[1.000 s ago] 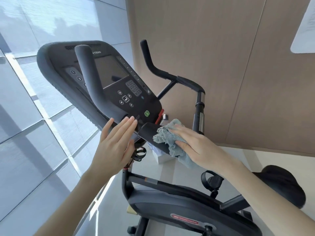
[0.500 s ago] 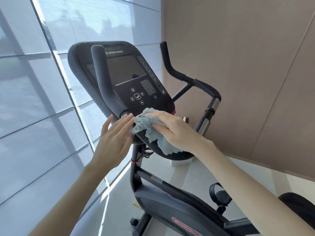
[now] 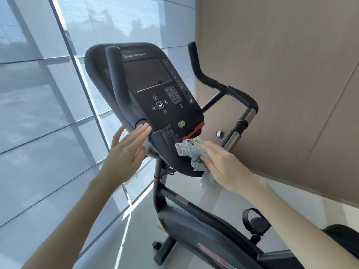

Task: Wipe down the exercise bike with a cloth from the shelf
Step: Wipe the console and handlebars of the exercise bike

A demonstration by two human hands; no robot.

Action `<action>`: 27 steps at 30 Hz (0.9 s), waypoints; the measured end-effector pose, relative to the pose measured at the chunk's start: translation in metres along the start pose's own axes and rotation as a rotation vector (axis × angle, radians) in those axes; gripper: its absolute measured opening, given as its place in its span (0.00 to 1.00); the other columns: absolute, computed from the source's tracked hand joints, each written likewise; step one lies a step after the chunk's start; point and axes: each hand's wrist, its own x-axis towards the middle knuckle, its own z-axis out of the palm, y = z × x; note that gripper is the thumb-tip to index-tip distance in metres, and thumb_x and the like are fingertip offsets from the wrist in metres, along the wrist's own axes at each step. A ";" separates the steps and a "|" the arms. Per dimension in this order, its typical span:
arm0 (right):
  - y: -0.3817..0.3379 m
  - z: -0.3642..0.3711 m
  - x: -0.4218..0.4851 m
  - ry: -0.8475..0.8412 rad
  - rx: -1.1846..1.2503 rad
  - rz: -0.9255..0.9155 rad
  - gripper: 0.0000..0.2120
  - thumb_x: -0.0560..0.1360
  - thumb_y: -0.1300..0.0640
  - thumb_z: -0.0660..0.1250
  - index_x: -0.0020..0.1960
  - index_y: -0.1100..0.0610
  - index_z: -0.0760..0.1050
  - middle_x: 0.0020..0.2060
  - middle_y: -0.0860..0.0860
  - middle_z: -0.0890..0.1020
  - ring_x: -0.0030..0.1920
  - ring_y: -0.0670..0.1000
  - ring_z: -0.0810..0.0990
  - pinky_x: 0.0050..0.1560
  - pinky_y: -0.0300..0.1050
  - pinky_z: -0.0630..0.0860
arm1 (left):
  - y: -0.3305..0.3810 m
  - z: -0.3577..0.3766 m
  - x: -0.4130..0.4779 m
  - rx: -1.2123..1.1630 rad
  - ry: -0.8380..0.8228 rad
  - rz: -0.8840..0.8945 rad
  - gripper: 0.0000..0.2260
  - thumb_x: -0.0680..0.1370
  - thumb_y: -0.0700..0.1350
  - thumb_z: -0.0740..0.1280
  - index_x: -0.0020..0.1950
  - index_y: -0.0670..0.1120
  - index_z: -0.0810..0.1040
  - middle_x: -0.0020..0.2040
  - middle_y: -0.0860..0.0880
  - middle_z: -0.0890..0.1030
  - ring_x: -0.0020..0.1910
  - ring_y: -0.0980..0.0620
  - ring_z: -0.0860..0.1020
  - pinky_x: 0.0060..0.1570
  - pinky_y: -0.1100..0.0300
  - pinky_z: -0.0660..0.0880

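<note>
The black exercise bike's console (image 3: pixel 155 90) faces me, with a curved ledge (image 3: pixel 165 142) below its screen. My right hand (image 3: pixel 223 162) holds a crumpled grey-blue cloth (image 3: pixel 186 149), thumb tucked under it, and presses it on the right part of that ledge, just below the red strip. A tail of the cloth hangs off the ledge's edge under my palm. My left hand (image 3: pixel 124 154) is flat with straight fingers, its fingertips touching the console's lower left edge beside the end of the left handlebar (image 3: pixel 116 78).
The right handlebar (image 3: pixel 213 82) rises behind the console toward a wood-panelled wall (image 3: pixel 281 74). A large window (image 3: pixel 38 113) fills the left. Below are the bike's frame cover (image 3: pixel 194 235), a strapped pedal (image 3: pixel 254 222) and the black seat (image 3: pixel 342 239) at the lower right.
My right hand slid the cloth from the ledge's left end, near my left fingertips, to its right side. My left hand stayed at the console's edge. The view pulled back slightly.
</note>
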 end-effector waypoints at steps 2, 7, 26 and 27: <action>0.002 -0.001 -0.009 0.021 -0.015 -0.007 0.19 0.80 0.60 0.58 0.71 0.60 0.66 0.69 0.52 0.69 0.71 0.49 0.64 0.65 0.21 0.49 | 0.000 -0.001 0.000 0.001 -0.002 0.000 0.24 0.78 0.44 0.48 0.72 0.41 0.68 0.72 0.46 0.69 0.72 0.51 0.66 0.75 0.47 0.46; -0.004 -0.024 -0.008 0.051 0.218 0.099 0.15 0.80 0.52 0.56 0.63 0.53 0.74 0.55 0.44 0.80 0.57 0.40 0.76 0.58 0.36 0.69 | -0.006 -0.004 0.001 -0.014 -0.029 0.021 0.24 0.78 0.43 0.48 0.73 0.43 0.68 0.72 0.47 0.69 0.72 0.53 0.65 0.75 0.46 0.45; -0.074 0.038 0.071 -0.055 -0.407 -0.097 0.22 0.81 0.52 0.55 0.75 0.46 0.58 0.74 0.56 0.59 0.74 0.55 0.57 0.71 0.51 0.57 | -0.039 -0.017 -0.021 -0.107 0.067 0.084 0.20 0.79 0.42 0.53 0.69 0.39 0.72 0.68 0.45 0.74 0.69 0.48 0.69 0.73 0.48 0.57; -0.074 0.040 0.063 -0.053 -0.450 -0.107 0.23 0.81 0.53 0.56 0.75 0.47 0.58 0.75 0.56 0.58 0.74 0.56 0.56 0.72 0.51 0.54 | -0.038 -0.015 -0.021 -0.109 0.061 0.092 0.20 0.79 0.42 0.53 0.69 0.39 0.72 0.68 0.45 0.74 0.70 0.48 0.69 0.73 0.47 0.58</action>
